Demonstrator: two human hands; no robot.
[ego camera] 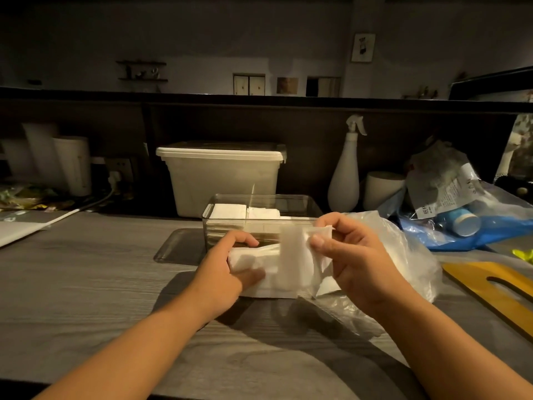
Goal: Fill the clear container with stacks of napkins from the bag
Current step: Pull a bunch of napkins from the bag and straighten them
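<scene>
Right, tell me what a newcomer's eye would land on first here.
First the two hands at the centre: the left hand grips a stack of white napkins while the right hand pinches a loose one above it, beside the crumpled plastic bag. Just behind them stands the clear container, already holding napkins at its left. Farther back, a lidded white tub and a white spray bottle stand against the dark wall.
</scene>
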